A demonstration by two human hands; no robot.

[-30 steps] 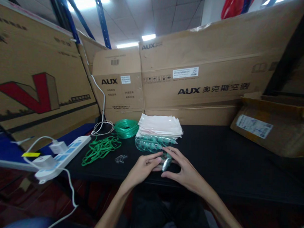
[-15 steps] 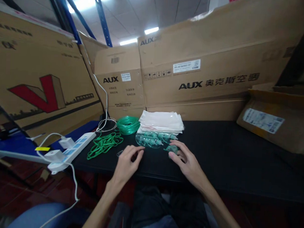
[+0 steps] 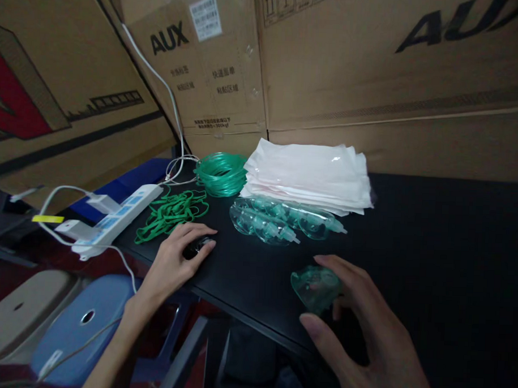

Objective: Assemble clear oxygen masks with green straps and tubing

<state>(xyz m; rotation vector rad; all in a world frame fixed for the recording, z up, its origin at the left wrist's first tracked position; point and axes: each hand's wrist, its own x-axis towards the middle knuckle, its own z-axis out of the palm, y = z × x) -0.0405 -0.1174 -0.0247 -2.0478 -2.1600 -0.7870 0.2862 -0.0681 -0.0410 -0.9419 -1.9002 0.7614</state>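
Note:
My left hand (image 3: 174,259) curls low over the table with its fingers around small shiny pieces (image 3: 204,242), too small to name; thumb and index tips stand slightly apart. In my right hand (image 3: 365,316) is a clear green plastic mask (image 3: 315,287), at the near side of the table. Its right edge lies behind the fingers, and the thumb looks apart from it. Beyond the hands, several similar green masks with pale nozzles (image 3: 264,223) lie nested in rows. Green elastic straps (image 3: 173,213) sit in a tangle just past my left hand.
A stack of white plastic bags (image 3: 308,170) lies behind the masks, beside a coil of green tubing (image 3: 222,174). A white power strip (image 3: 117,220) with plugs and cords runs along the left. Cardboard boxes (image 3: 347,101) wall the back; a blue stool (image 3: 84,329) stands lower left.
My view has tilted down and come closer. My left hand has moved left onto the small shiny pieces. The right hand and its mask have moved nearer to me, away from the nested masks.

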